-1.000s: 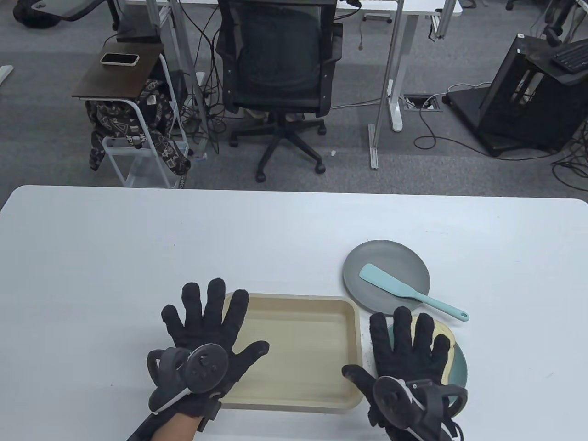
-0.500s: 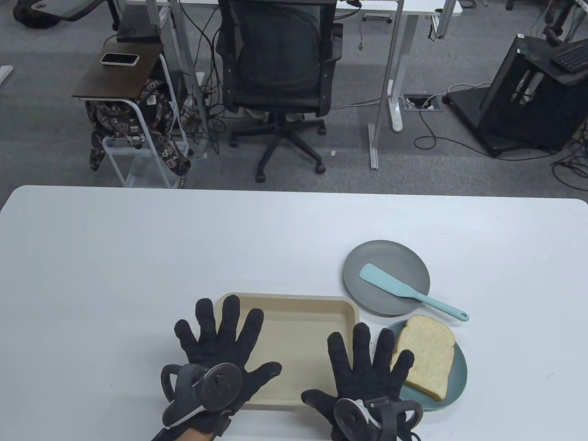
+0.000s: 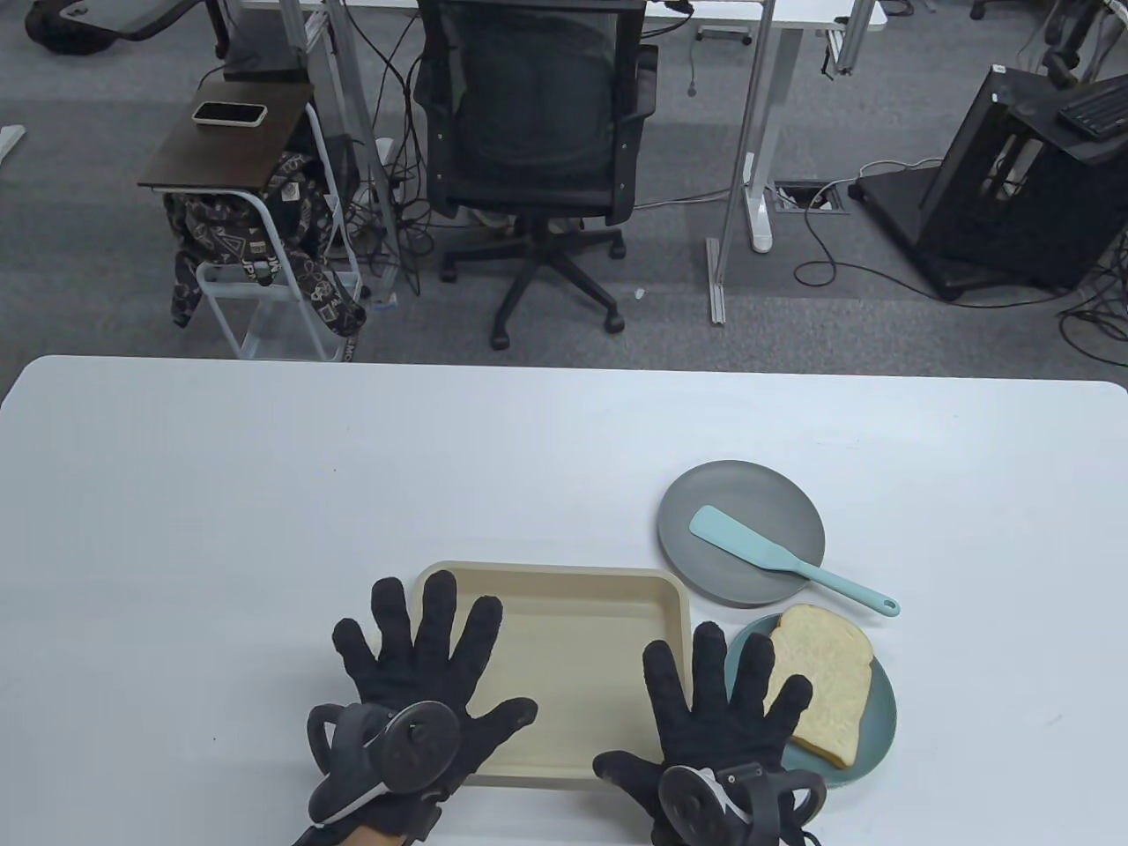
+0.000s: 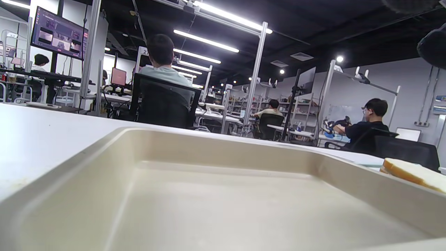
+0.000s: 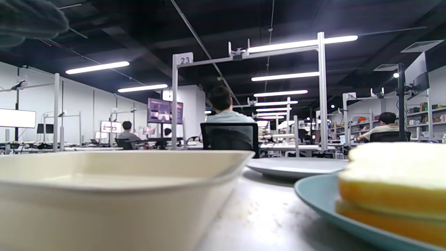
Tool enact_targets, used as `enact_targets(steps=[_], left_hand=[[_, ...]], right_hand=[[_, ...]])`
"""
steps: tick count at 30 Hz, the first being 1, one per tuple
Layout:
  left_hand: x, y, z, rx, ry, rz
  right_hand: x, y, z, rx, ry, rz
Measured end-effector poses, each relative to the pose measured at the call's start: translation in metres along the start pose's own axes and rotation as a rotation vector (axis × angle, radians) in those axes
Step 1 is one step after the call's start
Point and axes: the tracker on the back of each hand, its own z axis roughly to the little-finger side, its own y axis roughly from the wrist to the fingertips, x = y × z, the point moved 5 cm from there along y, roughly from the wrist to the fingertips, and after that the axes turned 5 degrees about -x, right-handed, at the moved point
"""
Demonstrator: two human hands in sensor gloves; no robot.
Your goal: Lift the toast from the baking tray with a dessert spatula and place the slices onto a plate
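A beige baking tray point(image 3: 582, 617) lies near the table's front edge with nothing in it; its floor point(image 4: 223, 209) and rim point(image 5: 122, 181) fill the wrist views. Toast slices point(image 3: 824, 683) sit on a teal plate point(image 3: 877, 736) to the tray's right, seen close in the right wrist view as toast point(image 5: 393, 184) on the plate point(image 5: 320, 205). A teal dessert spatula point(image 3: 775, 560) rests across a grey plate point(image 3: 705, 502). My left hand point(image 3: 423, 661) lies flat with spread fingers over the tray's left front part. My right hand point(image 3: 723, 705) is spread flat over the tray's right edge and the teal plate's left side. Neither holds anything.
The white table point(image 3: 264, 493) stretches wide to the left and behind the tray. Beyond its far edge stand an office chair point(image 3: 538, 115), a small side table point(image 3: 220, 141) with a phone, and desk legs. People sit at desks in the background of both wrist views.
My right hand moved left off the toast, uncovering it, then edged slightly right again. My left hand shifted right and toward me over the tray. Spatula and plates stayed still.
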Motion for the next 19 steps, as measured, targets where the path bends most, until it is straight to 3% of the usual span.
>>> enact_targets(steps=[11,19], left_hand=[[-0.008,0.000,0.003,0.008,-0.013,0.027],[-0.006,-0.005,0.007,0.010,-0.031,0.012]], right_hand=[[0.013,0.000,0.010,0.021,0.015,-0.057],[0.004,0.001,0.023,0.065,0.028,-0.042]])
